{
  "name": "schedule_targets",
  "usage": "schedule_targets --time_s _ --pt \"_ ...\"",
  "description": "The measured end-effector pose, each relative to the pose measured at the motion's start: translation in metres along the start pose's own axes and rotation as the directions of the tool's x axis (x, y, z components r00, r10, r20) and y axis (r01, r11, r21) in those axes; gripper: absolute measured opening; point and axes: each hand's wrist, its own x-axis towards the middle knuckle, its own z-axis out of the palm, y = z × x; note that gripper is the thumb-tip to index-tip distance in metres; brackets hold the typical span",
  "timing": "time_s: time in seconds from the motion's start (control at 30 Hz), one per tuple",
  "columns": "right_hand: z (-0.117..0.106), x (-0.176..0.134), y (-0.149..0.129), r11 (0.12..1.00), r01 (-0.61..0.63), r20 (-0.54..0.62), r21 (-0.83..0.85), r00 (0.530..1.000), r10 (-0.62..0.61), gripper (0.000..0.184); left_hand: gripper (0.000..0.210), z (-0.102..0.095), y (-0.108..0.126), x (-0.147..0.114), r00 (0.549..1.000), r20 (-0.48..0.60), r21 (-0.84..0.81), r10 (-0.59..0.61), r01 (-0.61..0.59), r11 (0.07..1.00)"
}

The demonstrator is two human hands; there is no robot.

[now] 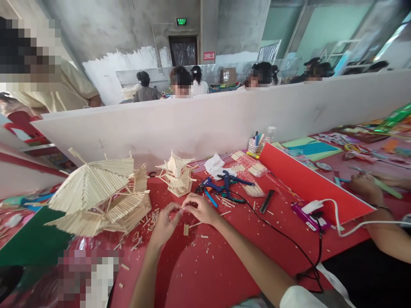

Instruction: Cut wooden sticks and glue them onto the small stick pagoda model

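My left hand (165, 222) and my right hand (201, 208) meet fingertip to fingertip over the red table (192, 273). Both are closed in a pinch, and whatever lies between the fingertips is too small to name. Just below them is a little panel of short wooden sticks (186, 230). A small stick-built pagoda (177, 173) stands behind my hands. To the left rises a larger stick-built pavilion (102, 194) with a broad sloping roof. Stick offcuts (138, 239) are scattered between it and my left hand.
Beyond my right hand lie a blue glue gun (208, 185), blue-handled cutters (229, 182), a black utility knife (267, 201) and bagged sticks (248, 171). A cable runs to a purple power strip (310, 216) beside a red board (308, 184). A co-worker's hand (366, 188) is at right.
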Motion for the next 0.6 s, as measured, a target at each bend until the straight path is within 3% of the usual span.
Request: schedule_targets --time_s 0.23,0.33,0.4,0.47,0.5,0.6 --pt "0.002 -0.008 0.014 0.991 -0.078 0.025 -0.105 0.996 0.081 0.006 0.029 0.002 -0.010 0.004 0.996 0.010 -0.009 -0.083 0.083 0.996" --pt "-0.018 -0.008 0.011 0.968 -0.082 -0.018 -0.238 0.997 0.080 0.009 0.031 0.002 -0.015 0.005 0.993 -0.036 -0.010 -0.114 0.114 0.993" --pt "-0.046 -0.006 0.010 0.934 -0.101 -0.101 -0.342 0.992 0.070 0.011 0.032 0.001 -0.020 0.006 0.990 -0.065 -0.002 -0.128 0.128 0.992" --pt "-0.080 -0.005 0.013 0.846 -0.190 -0.206 -0.498 0.974 0.098 0.015 0.033 0.001 -0.024 0.006 0.987 -0.087 0.000 -0.133 0.133 0.991" --pt "-0.098 -0.004 0.016 0.761 -0.254 -0.263 -0.597 0.958 0.113 0.018 0.034 0.001 -0.026 0.007 0.986 -0.099 -0.004 -0.135 0.136 0.991" --pt "-0.141 -0.004 0.030 0.390 -0.497 -0.423 -0.775 0.867 0.264 0.037 0.036 0.003 -0.029 0.007 0.980 -0.127 -0.039 -0.154 0.150 0.988"
